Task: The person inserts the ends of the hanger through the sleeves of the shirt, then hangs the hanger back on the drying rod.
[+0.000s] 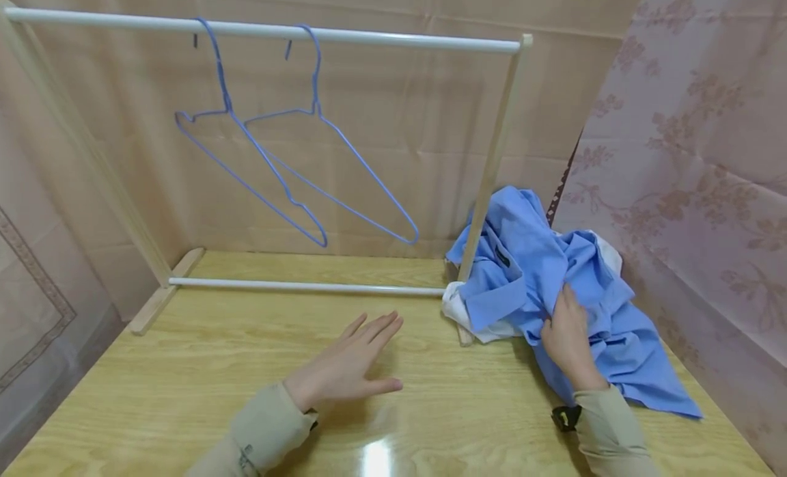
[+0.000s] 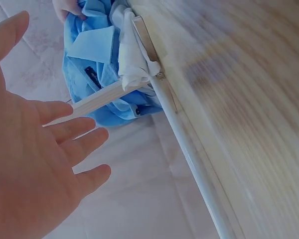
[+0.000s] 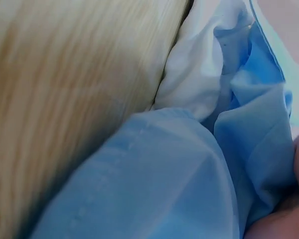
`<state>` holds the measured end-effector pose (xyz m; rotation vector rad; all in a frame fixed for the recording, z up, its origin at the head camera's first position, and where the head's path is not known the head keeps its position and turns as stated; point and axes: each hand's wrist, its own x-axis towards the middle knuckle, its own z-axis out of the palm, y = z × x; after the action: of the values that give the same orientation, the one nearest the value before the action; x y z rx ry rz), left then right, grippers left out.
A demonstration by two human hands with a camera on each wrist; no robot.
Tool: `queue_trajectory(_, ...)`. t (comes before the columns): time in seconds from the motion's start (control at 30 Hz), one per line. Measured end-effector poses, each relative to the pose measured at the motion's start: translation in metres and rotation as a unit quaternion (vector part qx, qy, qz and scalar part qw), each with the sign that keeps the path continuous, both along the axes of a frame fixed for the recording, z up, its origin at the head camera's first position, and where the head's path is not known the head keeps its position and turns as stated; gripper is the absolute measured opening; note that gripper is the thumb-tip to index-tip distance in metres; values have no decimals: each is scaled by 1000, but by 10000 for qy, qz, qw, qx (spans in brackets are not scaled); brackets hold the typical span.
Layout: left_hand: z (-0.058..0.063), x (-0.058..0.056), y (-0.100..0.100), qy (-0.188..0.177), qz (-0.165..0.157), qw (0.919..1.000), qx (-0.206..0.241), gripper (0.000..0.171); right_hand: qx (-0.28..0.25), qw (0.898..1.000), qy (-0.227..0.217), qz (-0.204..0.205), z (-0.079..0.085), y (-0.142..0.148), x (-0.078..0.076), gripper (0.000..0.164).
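Observation:
A crumpled blue shirt [image 1: 541,251] with a collar and a dark label lies heaped at the right end of the rack. My right hand [image 1: 567,337] grips a fold of it; in the right wrist view blue cloth [image 3: 154,179] bunches beside the fingers. Under the shirt, a white garment [image 1: 458,309] shows at the left edge of the heap. My left hand [image 1: 350,364] hovers over the table with its fingers straight and thumb spread, holding nothing. The left wrist view shows that same hand's palm [image 2: 35,159] bare, with the heap beyond.
A rack with a white top rail [image 1: 399,36], wooden posts and a white lower bar [image 1: 307,285] stands across the wooden table [image 1: 246,368]. Two blue wire hangers, a left hanger [image 1: 258,145] and a right hanger [image 1: 369,169], hang from the top rail. Patterned curtains [image 1: 695,156] border the right side.

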<state>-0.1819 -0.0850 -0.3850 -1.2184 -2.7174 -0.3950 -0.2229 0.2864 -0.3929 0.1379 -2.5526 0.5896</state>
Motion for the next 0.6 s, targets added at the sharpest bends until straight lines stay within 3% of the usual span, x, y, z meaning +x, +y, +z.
queue_trajectory(0.13,0,-1,-1,-34,15,10000,-35,86,-277,9994,42,-219,6,-4,3,48)
queue_trajectory(0.3,4,-3,0,-71,99,9999,-95,86,-969,9916,534,-674,16,-7,5,26)
queue_trajectory(0.37,6,-3,0,-84,113,9998,-128,87,-1238,9865,692,-816,20,-8,6,33)
queue_trajectory(0.53,6,-1,0,-178,81,9997,-164,87,-1928,9721,939,-949,28,-14,12,69)
queue_trajectory(0.6,6,1,0,-220,56,9996,-156,87,-2032,9681,1155,-898,29,-16,14,72)
